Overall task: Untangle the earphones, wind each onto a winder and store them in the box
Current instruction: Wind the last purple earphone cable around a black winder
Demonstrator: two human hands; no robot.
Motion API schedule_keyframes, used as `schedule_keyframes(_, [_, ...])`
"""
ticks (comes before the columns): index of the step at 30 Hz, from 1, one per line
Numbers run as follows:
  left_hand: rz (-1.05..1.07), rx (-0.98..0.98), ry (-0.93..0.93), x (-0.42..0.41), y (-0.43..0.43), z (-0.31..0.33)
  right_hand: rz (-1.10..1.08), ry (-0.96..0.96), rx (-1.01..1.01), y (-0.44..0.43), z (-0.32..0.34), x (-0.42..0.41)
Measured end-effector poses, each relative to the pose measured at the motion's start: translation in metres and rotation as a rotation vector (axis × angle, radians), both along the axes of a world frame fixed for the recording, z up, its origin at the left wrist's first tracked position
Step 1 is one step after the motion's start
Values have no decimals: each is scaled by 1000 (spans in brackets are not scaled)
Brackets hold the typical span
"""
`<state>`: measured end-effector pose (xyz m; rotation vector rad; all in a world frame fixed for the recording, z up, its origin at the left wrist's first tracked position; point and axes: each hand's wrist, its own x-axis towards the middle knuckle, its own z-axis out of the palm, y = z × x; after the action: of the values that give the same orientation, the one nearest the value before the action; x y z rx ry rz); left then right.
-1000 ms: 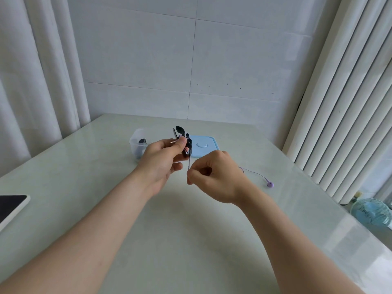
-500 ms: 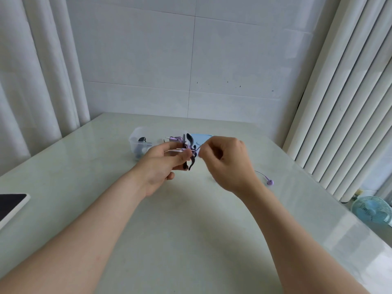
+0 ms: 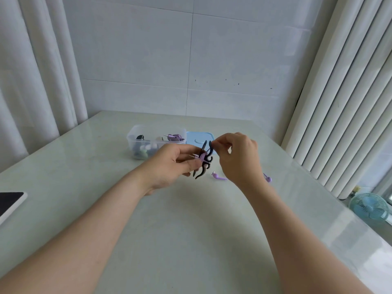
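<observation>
The person's left hand (image 3: 176, 163) grips a black winder (image 3: 204, 164) with wavy prongs and holds it up above the pale green surface (image 3: 191, 230). A purple earphone cable (image 3: 202, 157) is wrapped several turns round the winder's middle. Its metal jack plug (image 3: 192, 155) pokes out toward the left hand's fingers.

The right hand (image 3: 238, 160) has its fingers curled, with thumb and forefinger pinching the cable at the winder's upper tip. One purple earbud (image 3: 218, 177) lies on the surface just below that hand. The other earbud (image 3: 268, 179) shows past the right wrist.

Behind the hands stands a clear plastic box (image 3: 131, 143), open, with wound earphones inside, among them a purple bundle (image 3: 176, 137). A light blue lid (image 3: 200, 137) lies flat just beside the box's right wall. A dark-screened phone (image 3: 10, 201) sits at the surface's left edge, and a small blue fan (image 3: 369, 206) stands off to the right by the white curtain.
</observation>
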<state>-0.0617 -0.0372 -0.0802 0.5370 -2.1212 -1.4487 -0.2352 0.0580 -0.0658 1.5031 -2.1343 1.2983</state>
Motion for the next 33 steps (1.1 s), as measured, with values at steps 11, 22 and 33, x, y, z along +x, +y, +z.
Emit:
schedule_keyframes(11, [182,252,335,-4,-7,0,343,-169,336,9,4,13])
schedule_keyframes(22, [372,-180,27,2,-11,-3,247,-97,44,9,6,27])
schedule_keyframes(33, [195,-469,-195,-4,-4,-7,-43,29,-65,3,2,13])
